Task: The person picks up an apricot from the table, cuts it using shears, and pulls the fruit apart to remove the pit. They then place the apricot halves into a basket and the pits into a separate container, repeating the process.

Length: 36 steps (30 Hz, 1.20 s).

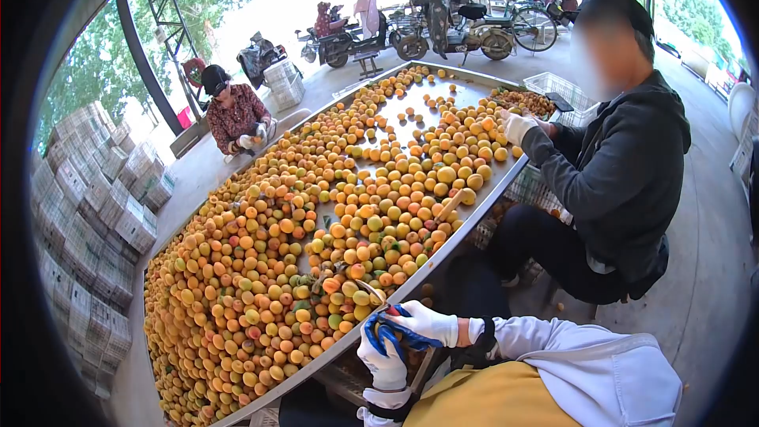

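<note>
Both my hands wear white gloves with blue palms and meet at the near edge of a metal table (413, 120) heaped with orange-yellow fruit (237, 292). My left hand (384, 354) has its fingers curled upward around something I cannot make out. My right hand (423, 324) reaches in from the right, fingers closed at the left hand's fingertips, beside a small red thing. A thin curved strip (365, 288) extends from there over the fruit. What lies between the hands is mostly hidden by the gloves.
A person in dark clothes (624, 158) sits at the table's right side, another in a patterned top (236, 115) at the far left. Stacked crates (87, 229) stand left. Crates (553, 91) also stand at the right edge. Scooters (466, 28) are parked behind.
</note>
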{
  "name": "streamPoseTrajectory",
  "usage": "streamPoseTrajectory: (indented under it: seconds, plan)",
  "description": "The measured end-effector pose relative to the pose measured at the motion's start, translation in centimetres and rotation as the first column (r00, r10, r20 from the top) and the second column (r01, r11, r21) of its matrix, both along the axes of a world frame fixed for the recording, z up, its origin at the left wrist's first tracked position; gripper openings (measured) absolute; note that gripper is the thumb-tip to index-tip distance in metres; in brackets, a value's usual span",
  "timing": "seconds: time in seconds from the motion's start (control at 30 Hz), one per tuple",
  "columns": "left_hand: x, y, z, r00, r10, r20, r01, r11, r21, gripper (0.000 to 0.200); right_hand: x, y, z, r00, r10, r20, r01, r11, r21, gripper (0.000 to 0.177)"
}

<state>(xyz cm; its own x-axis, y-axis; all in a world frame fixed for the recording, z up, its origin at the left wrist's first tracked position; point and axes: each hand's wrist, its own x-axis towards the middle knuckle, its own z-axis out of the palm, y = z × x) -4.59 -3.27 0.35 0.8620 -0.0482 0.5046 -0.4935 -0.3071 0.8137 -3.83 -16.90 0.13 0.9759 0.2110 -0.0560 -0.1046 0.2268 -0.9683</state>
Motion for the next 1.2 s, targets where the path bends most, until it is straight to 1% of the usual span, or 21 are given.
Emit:
streamPoseTrajectory:
  seconds: [0.1, 0.17, 0.23, 0.3, 0.37, 0.43, 0.47, 0.6, 0.63, 0.67, 0.7, 0.73, 0.77, 0.83, 0.87, 0.9, 0.97, 1.03, 1.07, 1.17, 1.2]
  plan:
    - [-0.2, 0.0, 0.4, 0.995, -0.017, -0.095, 0.010, 0.997, -0.078, 0.035, 0.0, 0.3, -0.6, 0.999, -0.024, 0.038, 0.025, 1.000, -0.002, 0.031]
    - [-0.6, -0.1, 0.6, 0.980, -0.066, -0.189, 0.027, 0.979, -0.201, 0.033, -0.5, 0.4, -0.4, 0.996, -0.057, -0.062, 0.055, 0.998, -0.029, 0.031]
    - [-0.6, 0.3, 0.0, 0.977, -0.094, -0.190, 0.057, 0.980, -0.191, 0.031, -0.3, 0.8, -2.1, 0.995, -0.093, -0.030, 0.092, 0.995, -0.041, 0.029]
    - [-0.3, 0.2, -0.8, 0.986, -0.066, -0.152, 0.031, 0.974, -0.226, 0.029, -1.6, 0.6, 1.3, 0.978, -0.082, -0.191, 0.077, 0.996, -0.035, 0.028]
    - [0.1, 0.7, -2.3, 0.961, -0.095, -0.261, -0.003, 0.935, -0.354, 0.032, -1.0, 1.6, -2.1, 0.990, -0.137, -0.032, 0.138, 0.990, 0.040, 0.025]
    - [1.3, 1.4, -4.9, 0.937, -0.222, -0.269, 0.032, 0.824, -0.566, 0.034, -1.3, 1.4, -1.3, 0.991, -0.131, -0.021, 0.129, 0.990, -0.060, 0.023]
    - [1.5, 1.5, -4.3, 0.926, -0.240, -0.293, 0.025, 0.811, -0.584, 0.035, -2.0, 1.1, 1.1, 0.973, -0.082, -0.214, 0.093, 0.995, 0.042, 0.022]
    - [1.2, 1.8, -0.9, 0.913, -0.278, -0.300, 0.015, 0.756, -0.655, 0.042, -1.7, 1.2, -0.7, 0.987, -0.138, -0.087, 0.151, 0.977, 0.152, 0.019]
    - [1.5, 2.1, -2.1, 0.878, -0.340, -0.337, -0.006, 0.697, -0.717, 0.020, -1.9, 1.3, -0.3, 0.991, -0.128, -0.043, 0.132, 0.983, 0.128, 0.022]
    - [2.0, 2.7, -3.7, 0.813, -0.502, -0.295, 0.004, 0.511, -0.859, 0.023, -2.0, 1.6, -0.3, 0.990, -0.141, 0.005, 0.138, 0.976, 0.168, 0.022]
    - [2.4, 3.2, -3.8, 0.737, -0.643, -0.208, -0.012, 0.296, -0.955, 0.027, -2.1, 1.8, -0.2, 0.986, -0.157, 0.053, 0.143, 0.968, 0.208, 0.022]
    - [3.2, 4.6, -3.8, 0.516, -0.856, 0.031, -0.025, -0.051, -0.998, 0.037, -2.5, 1.5, 0.6, 0.993, -0.116, 0.030, 0.105, 0.962, 0.251, 0.022]
    - [3.0, 4.9, -4.1, 0.612, -0.777, -0.151, -0.148, 0.075, -0.986, 0.044, -2.4, 1.7, 0.6, 0.984, -0.174, 0.027, 0.163, 0.958, 0.237, 0.023]
    - [2.9, 5.1, -4.0, 0.667, -0.725, -0.173, -0.157, 0.091, -0.983, 0.043, -2.5, 2.0, 1.7, 0.968, -0.235, 0.087, 0.236, 0.972, -0.004, 0.033]
    - [2.7, 4.9, -4.0, 0.669, -0.723, -0.175, -0.160, 0.090, -0.983, 0.043, -2.0, 2.3, 1.4, 0.910, -0.219, 0.352, 0.279, 0.952, -0.127, 0.039]
    - [2.4, 4.3, -3.0, 0.680, -0.700, -0.218, -0.192, 0.116, -0.974, 0.043, -1.6, 2.7, 1.1, 0.794, -0.153, 0.589, 0.347, 0.908, -0.233, 0.046]
    - [2.0, 3.9, -3.0, 0.690, -0.676, -0.260, -0.226, 0.140, -0.964, 0.045, -1.4, 3.0, 1.1, 0.774, -0.019, 0.633, 0.326, 0.869, -0.372, 0.059]
    - [1.6, 4.1, -5.1, 0.802, -0.555, -0.222, -0.029, 0.334, -0.942, 0.044, -0.9, 3.7, 0.7, 0.693, 0.177, 0.699, 0.332, 0.783, -0.527, 0.061]
    - [1.8, 4.2, -6.6, 0.775, -0.581, -0.250, -0.143, 0.224, -0.964, 0.043, -1.0, 4.1, 0.8, 0.675, 0.174, 0.717, 0.334, 0.795, -0.506, 0.054]
    - [2.2, 4.2, -6.8, 0.672, -0.656, -0.343, -0.344, 0.133, -0.930, 0.041, -0.4, 3.3, -0.1, 0.739, 0.096, 0.667, 0.278, 0.858, -0.432, 0.044]
    - [1.7, 3.6, -4.8, 0.666, -0.592, -0.454, -0.413, 0.214, -0.885, 0.039, -1.4, 3.4, 1.7, 0.937, -0.059, 0.344, 0.174, 0.933, -0.313, 0.026]
